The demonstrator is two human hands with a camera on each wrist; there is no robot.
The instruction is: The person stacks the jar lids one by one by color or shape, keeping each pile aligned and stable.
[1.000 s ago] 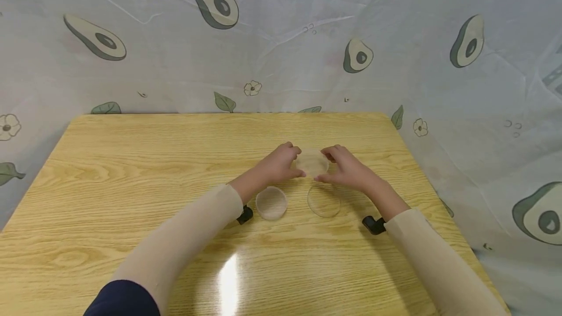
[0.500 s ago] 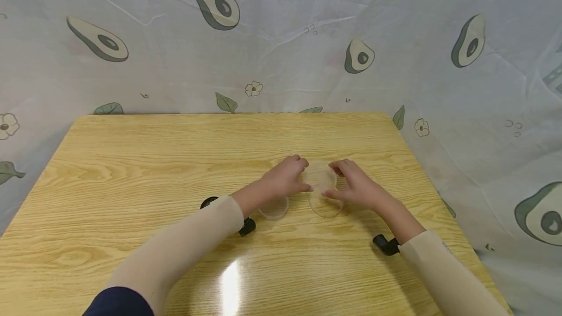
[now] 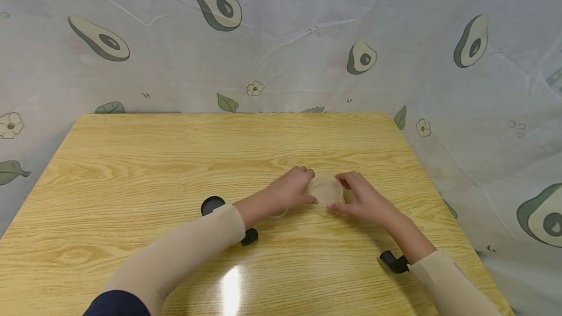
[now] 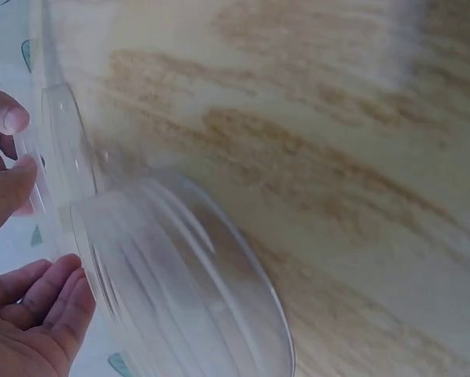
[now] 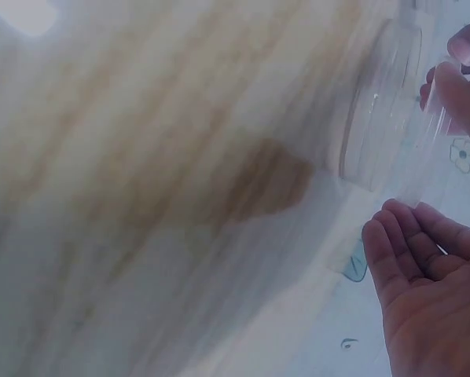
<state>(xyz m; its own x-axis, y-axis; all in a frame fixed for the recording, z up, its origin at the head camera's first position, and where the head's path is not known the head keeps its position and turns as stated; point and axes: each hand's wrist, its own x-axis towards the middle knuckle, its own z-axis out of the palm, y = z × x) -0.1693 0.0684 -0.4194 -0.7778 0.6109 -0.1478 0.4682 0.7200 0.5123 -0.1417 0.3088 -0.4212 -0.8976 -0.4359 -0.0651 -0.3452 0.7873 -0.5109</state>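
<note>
A clear petri dish (image 3: 324,190) is held between both hands, tilted little if at all, above another clear dish (image 5: 380,106). My left hand (image 3: 291,190) grips its left rim with curled fingers and thumb, and my right hand (image 3: 362,200) grips the right rim the same way. In the right wrist view a narrow gap seems to separate the held dish (image 5: 433,129) from the one below. Another clear dish stack (image 4: 188,275), showing several ridges, fills the foreground of the left wrist view. From the head camera, my left wrist hides most of it.
A wooden table (image 3: 145,160) carries everything. A black round thing (image 3: 212,204) shows beside the left cuff, partly covered by the sleeve. Black wrist cameras hang under the left wrist (image 3: 249,236) and right wrist (image 3: 393,261). An avocado-print cloth (image 3: 281,38) hangs behind.
Both hands have brought the held dish nearer to me and slightly right, until it overlaps the dish on the table. My left wrist now covers more of the left dish.
</note>
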